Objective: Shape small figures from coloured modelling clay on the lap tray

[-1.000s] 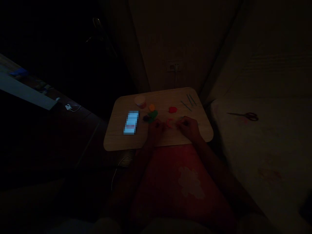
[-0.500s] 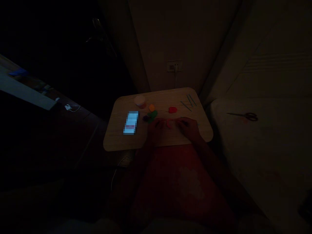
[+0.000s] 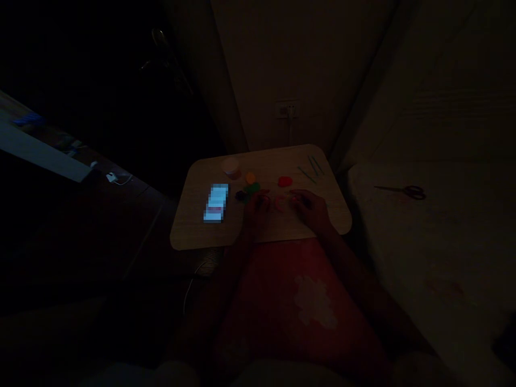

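The pink arc (image 3: 277, 204) lies on the table (image 3: 197, 235), in the gap between the fingertips of the left hand (image 3: 253, 215) and the right hand (image 3: 315, 212). The fingers of both hands are curled inward. Reddish spots show at both sets of fingertips; whether the fingers grip anything cannot be told in the dim light. The red lump (image 3: 285, 181) lies beyond the arc, clear of the fingers. The green lump (image 3: 253, 187) is located just beyond the left fingers, beside the dark lump (image 3: 240, 195).

Head-worn view, forward and down at table (image 3: 266, 164)
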A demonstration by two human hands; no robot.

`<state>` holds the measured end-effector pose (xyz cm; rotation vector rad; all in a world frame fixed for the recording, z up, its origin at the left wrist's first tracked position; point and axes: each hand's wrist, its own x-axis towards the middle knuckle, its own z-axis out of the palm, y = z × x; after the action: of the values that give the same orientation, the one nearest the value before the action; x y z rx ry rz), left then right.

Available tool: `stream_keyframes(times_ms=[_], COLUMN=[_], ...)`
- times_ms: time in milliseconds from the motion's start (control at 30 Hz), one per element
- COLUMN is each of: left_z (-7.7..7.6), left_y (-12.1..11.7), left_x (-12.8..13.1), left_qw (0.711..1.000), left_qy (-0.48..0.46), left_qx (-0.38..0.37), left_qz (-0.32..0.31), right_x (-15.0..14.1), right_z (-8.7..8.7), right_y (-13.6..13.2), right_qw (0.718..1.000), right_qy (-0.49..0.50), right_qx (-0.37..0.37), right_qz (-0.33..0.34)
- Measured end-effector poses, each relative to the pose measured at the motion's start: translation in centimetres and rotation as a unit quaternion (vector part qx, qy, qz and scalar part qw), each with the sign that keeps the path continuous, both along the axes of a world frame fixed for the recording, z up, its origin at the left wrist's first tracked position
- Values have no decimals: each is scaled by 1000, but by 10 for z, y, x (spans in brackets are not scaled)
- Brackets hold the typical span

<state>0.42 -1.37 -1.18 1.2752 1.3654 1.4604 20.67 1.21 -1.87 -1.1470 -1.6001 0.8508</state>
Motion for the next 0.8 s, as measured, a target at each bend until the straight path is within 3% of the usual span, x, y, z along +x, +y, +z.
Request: stream_keyframes(times_ms=[400, 800], left_z=[10, 11], left_y=[-4, -6], left_x=[4, 5], left_qw=[999, 999], left_qy=[26, 32], left_qx=[-22, -31], left_qz=[-25, -9], right_x=[0, 0], right_z=[1, -2], right_y=[0, 1], right_qw=[1000, 1000], right_qy=[7, 0], right_qx=[-17, -13], right_qz=[6, 9])
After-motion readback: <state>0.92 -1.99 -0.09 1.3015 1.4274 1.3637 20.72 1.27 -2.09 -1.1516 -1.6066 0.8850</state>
